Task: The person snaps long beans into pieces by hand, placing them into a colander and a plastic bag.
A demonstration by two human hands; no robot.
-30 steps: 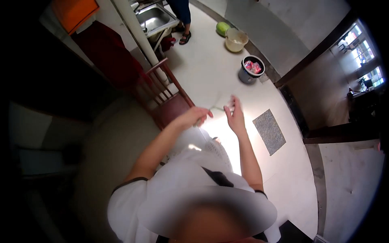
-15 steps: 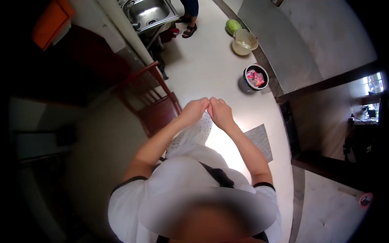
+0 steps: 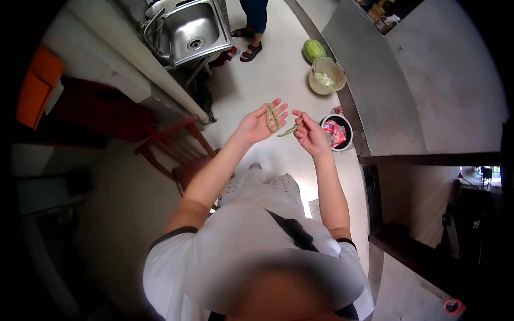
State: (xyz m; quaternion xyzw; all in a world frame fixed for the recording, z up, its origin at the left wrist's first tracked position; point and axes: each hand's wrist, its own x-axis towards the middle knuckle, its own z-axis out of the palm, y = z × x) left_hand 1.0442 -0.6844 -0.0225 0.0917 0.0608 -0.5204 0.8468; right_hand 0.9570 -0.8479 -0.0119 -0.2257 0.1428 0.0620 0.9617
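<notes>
Palm up, my left hand (image 3: 259, 124) has its fingers spread, with a thin green bean pod (image 3: 272, 118), split or bent into a loop, lying across the palm and fingers. Just to its right, my right hand (image 3: 311, 134) pinches a short green pod piece (image 3: 288, 131) that points toward the left hand. The two hands are slightly apart, in front of my body above the pale floor. Beyond my right hand stands a dark bin (image 3: 347, 134) with a white rim and red and white wrappers inside.
A pale bucket (image 3: 316, 84) with light scraps stands beside a watermelon (image 3: 314, 50) along the right wall. At upper left is a steel sink (image 3: 194, 29), with a person's legs (image 3: 255, 21) in sandals beside it. A reddish wooden chair (image 3: 176, 152) stands at my left.
My hands, together half a second ago, have parted and moved forward, and the green pieces now show. The view has shifted toward the sink and bins.
</notes>
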